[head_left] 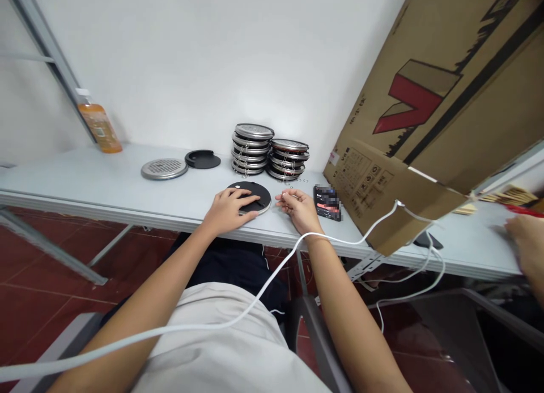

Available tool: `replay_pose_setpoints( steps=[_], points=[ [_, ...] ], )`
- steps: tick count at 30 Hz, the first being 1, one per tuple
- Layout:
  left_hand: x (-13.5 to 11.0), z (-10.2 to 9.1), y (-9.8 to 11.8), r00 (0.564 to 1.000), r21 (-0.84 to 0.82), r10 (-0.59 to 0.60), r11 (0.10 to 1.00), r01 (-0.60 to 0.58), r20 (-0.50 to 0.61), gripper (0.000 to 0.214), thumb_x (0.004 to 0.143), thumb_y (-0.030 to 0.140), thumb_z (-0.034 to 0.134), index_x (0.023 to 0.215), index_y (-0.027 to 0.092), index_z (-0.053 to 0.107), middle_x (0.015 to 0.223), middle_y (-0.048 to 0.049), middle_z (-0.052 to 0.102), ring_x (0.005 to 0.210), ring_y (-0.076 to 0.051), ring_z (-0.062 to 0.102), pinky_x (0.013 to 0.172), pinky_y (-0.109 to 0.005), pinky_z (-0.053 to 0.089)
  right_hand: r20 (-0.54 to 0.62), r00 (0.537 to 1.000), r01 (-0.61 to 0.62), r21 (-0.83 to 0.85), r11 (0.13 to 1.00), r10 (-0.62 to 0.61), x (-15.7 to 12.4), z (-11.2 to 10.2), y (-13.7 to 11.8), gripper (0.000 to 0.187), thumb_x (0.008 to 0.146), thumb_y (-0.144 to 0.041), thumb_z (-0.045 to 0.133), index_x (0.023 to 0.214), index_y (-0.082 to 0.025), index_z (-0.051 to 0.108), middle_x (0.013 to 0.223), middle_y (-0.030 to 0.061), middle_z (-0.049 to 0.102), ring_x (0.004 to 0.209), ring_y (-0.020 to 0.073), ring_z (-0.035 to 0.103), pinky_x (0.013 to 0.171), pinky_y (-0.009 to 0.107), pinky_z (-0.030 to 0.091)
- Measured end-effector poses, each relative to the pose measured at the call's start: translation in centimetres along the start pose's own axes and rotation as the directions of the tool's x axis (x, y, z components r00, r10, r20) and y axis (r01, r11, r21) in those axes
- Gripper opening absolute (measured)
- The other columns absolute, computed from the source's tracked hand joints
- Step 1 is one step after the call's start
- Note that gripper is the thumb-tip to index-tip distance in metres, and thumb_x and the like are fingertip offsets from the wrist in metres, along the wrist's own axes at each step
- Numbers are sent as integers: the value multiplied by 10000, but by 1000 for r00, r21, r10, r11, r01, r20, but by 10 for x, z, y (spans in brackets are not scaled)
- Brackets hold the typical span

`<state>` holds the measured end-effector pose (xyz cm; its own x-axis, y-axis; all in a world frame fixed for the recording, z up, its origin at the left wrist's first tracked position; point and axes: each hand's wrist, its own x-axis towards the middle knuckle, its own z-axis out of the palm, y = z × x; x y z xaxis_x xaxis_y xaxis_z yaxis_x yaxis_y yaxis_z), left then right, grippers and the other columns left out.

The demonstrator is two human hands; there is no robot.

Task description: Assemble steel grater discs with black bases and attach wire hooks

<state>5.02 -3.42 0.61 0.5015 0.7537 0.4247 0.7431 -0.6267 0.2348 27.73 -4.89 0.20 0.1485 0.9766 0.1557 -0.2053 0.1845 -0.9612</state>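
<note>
A round black disc with a silver rim (260, 193) lies on the table in front of me. My left hand (233, 209) rests across its left side, fingers spread over the top and thumb at the near edge. Just right of the disc, my right hand (299, 207) is closed in a pinch; whatever is between the fingertips is too small to make out. Several small metal rings or clips (304, 180) are scattered beyond this hand. Behind are two stacks of similar discs, a taller left stack (253, 149) and a shorter right stack (289, 159), with wire clips hanging on their sides.
On the left are a perforated metal disc (164, 169), a black round cover (203, 159) and an orange bottle (100, 124). A phone (327, 203) lies beside a large cardboard box (382, 155). A white cable (255, 302) crosses my right wrist. Another person's hand (527, 240) shows far right.
</note>
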Motion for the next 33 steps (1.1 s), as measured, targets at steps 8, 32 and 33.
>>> replay_pose_setpoints(
  steps=[8, 32, 33],
  points=[
    [-1, -1, 1, 1000, -13, -4, 1000, 5, 8, 463, 883, 562, 550, 1321, 416, 584, 1408, 17, 543, 1302, -294, 404, 1086, -479, 321, -105, 991, 75, -39, 996, -78, 2, -2, 3, 423, 542, -438, 851, 810, -182, 646, 701, -18, 610, 557, 83, 483, 497, 229, 400],
    [-1, 0, 0, 1000, -14, 8, 1000, -8, -4, 462, 891, 578, 531, 1315, 405, 592, 1404, 18, 549, 1306, -301, 404, 1083, -483, 324, -45, 982, 175, -127, 976, -182, 0, -5, 11, 358, 609, -329, 823, 892, -160, 682, 717, 0, 629, 629, 107, 557, 579, 244, 463],
    [-1, 0, 0, 1000, -13, 8, 1000, -9, -6, 460, 891, 576, 532, 1314, 405, 593, 1402, 19, 550, 1305, -301, 406, 1081, -484, 326, -64, 977, 193, -121, 974, -201, 1, -6, 12, 357, 613, -335, 821, 895, -162, 685, 726, 2, 635, 636, 108, 560, 589, 246, 470]
  ],
)
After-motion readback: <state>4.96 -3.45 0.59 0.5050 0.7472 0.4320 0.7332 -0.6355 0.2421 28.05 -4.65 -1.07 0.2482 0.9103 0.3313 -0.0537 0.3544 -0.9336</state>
